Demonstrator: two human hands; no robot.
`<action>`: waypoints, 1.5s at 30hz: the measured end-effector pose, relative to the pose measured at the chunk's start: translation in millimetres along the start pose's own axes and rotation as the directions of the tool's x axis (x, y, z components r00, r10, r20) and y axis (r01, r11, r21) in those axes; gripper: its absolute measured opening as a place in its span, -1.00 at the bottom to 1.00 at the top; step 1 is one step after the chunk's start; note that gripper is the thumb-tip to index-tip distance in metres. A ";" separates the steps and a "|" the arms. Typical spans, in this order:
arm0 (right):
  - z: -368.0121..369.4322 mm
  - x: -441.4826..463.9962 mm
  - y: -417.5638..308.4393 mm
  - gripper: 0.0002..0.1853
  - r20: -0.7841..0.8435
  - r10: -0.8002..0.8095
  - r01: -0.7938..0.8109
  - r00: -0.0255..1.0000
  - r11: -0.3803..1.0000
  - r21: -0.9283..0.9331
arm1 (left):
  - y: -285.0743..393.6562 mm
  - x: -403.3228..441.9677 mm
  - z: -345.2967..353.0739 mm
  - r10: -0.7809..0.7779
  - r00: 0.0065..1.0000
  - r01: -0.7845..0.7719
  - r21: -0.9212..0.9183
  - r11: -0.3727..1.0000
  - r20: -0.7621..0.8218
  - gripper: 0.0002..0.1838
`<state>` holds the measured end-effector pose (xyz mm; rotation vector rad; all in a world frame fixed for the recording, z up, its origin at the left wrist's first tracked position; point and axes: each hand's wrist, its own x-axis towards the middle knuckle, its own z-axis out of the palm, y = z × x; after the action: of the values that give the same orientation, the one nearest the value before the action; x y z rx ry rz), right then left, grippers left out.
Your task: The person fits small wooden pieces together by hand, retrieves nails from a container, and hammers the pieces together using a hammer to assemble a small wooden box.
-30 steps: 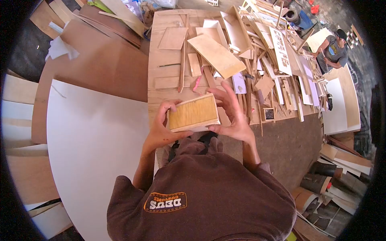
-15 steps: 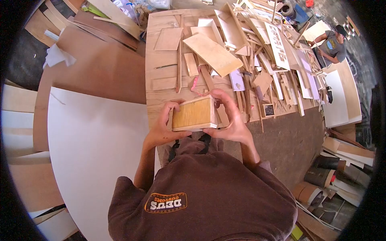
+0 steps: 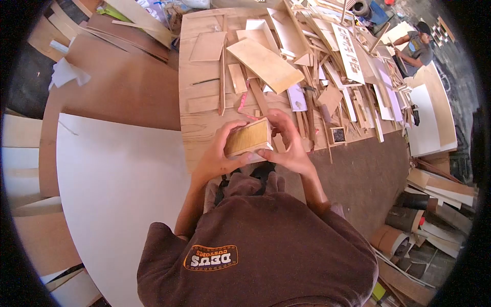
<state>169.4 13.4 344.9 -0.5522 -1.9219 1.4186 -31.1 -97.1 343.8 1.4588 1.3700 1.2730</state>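
Between my two hands is a small wooden box [image 3: 249, 138] with a yellowish panel facing up and a pale rim, held above the near edge of the workbench [image 3: 197, 120]. My left hand [image 3: 220, 153] wraps round its left end, thumb along the near side. On the right end, my right hand [image 3: 289, 146] grips with its fingers at the far corner and its thumb at the near corner. The underside of the box is hidden. Beyond it on the bench lie a pink strip [image 3: 243, 97] and a light plywood board [image 3: 266, 65].
Wood offcuts and a lettered board [image 3: 349, 53] are piled on the bench's right half. A large white sheet [image 3: 123, 204] lies at left beside a brown board [image 3: 112, 87]. Another person [image 3: 417, 51] works at the far right. Rolled material [image 3: 404, 217] lies lower right.
My left hand has moved further along the box toward the right, covering more of it. My right hand's fingers have closed onto the far corner. The box is tilted slightly differently.
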 end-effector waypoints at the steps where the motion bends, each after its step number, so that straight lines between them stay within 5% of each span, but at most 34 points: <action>1: -1.0 -1.3 3.7 -0.07 0.009 0.026 -0.026 1.000 1.000 0.015 | -4.9 1.7 2.8 -0.033 0.999 0.034 -0.050 0.998 0.014 -0.23; 14: -50.8 -31.5 37.0 -0.08 0.089 0.444 -0.451 0.892 0.886 0.104 | -81.8 31.0 75.6 -0.167 0.973 0.206 -0.279 0.938 0.158 -0.31; 16: -59.8 -36.3 42.2 -0.08 0.028 0.468 -0.469 0.883 0.879 0.091 | -89.1 38.5 91.1 -0.204 0.965 0.257 -0.461 0.849 0.163 -0.41; 25: -157.3 -26.3 96.9 -0.11 0.098 0.533 -0.541 0.841 0.815 0.209 | -93.7 83.7 143.5 -0.498 0.854 0.498 -0.519 0.694 0.153 -0.51; 28: -193.6 -19.7 133.2 -0.39 -0.121 0.604 -0.581 0.787 0.794 0.180 | -110.9 96.3 167.4 -0.580 0.814 0.498 -0.555 0.666 0.034 -0.53; 32: -221.4 -14.5 222.0 -0.40 -0.219 0.600 -0.568 0.769 0.799 0.197 | -102.1 121.2 194.0 -0.659 0.751 0.540 -0.540 0.646 -0.038 -0.58; 34: -223.3 -14.9 276.8 -0.36 -0.380 0.425 -0.513 0.821 0.843 -0.165 | -106.2 130.0 209.8 -0.741 0.665 0.538 -0.628 0.562 -0.094 -0.61; 35: -223.6 -12.6 295.3 -0.36 -0.364 0.428 -0.507 0.827 0.848 -0.153 | -111.1 135.2 216.9 -0.747 0.655 0.538 -0.625 0.566 -0.113 -0.61; 37: -220.1 -4.0 320.7 -0.29 -0.482 0.475 -0.657 0.736 0.674 -0.339 | -124.2 144.8 228.5 -0.798 0.592 0.563 -0.648 0.513 -0.118 -0.62; 45: -219.4 10.8 356.7 -0.23 -0.451 0.537 -0.698 0.713 0.608 -0.379 | -138.3 164.2 255.9 -0.804 0.518 0.551 -0.606 0.574 -0.291 -0.59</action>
<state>302.3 278.7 49.2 -1.7639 -1.9340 1.0492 173.0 111.2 181.0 0.0958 1.6322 1.3294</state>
